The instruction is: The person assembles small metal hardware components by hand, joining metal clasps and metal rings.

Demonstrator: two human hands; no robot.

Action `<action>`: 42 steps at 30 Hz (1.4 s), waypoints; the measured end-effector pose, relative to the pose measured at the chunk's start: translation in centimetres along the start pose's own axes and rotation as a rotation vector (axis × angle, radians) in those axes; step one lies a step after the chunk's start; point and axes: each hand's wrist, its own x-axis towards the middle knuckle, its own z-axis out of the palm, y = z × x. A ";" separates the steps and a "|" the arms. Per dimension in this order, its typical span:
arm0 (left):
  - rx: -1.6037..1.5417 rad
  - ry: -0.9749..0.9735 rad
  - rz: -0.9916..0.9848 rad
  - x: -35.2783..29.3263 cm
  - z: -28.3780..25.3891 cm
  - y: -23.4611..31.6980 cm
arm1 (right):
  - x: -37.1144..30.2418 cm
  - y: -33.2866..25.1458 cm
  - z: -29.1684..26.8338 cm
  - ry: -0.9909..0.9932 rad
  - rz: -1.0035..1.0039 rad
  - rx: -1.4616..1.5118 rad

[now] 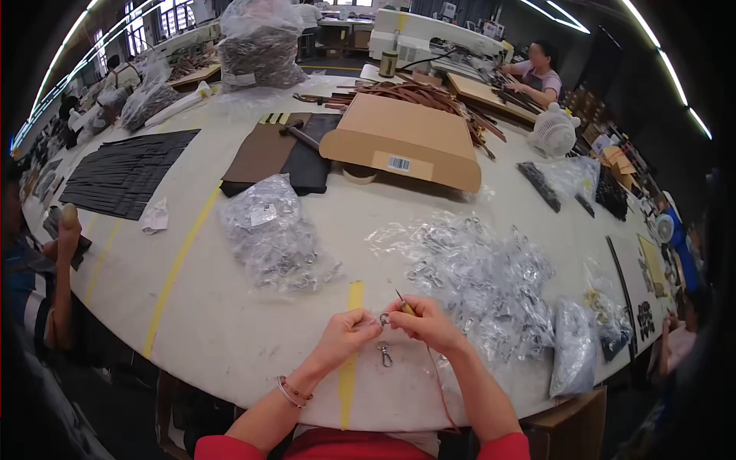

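Note:
My left hand [349, 334] is closed in a pinch, its fingertips at a small metal clasp [385, 317] held between both hands. The clasp's full shape is partly hidden by fingers. Closed too, my right hand [426, 323] grips a slim pointed tool [407, 307] with a yellowish handle; its dark tip points up and left. A thin reddish cord [438, 377] hangs below that hand toward the table's front edge. Just under my hands, a silver snap hook [385, 354] lies on the white table. To the right spreads a heap of small clear bags [487, 276] with metal hardware.
A clear bag of hardware [268, 226] sits left of centre. Beyond are a cardboard box [406, 134], a hammer [300, 135], black strips [130, 169] and brown straps [414, 93]. A white fan [553, 132] stands at right. Other people work around the table.

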 end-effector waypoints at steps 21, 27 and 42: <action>0.440 0.043 0.471 0.3 -0.6 1.0 | 0.2 -3.5 2.7 0.147 -0.483 -0.635; -0.032 0.253 0.271 0.0 -0.9 1.7 | 0.9 -2.4 1.6 0.329 -0.359 -0.409; -0.660 0.419 0.149 0.3 -3.1 1.9 | 2.6 1.5 5.3 0.106 -0.243 -1.095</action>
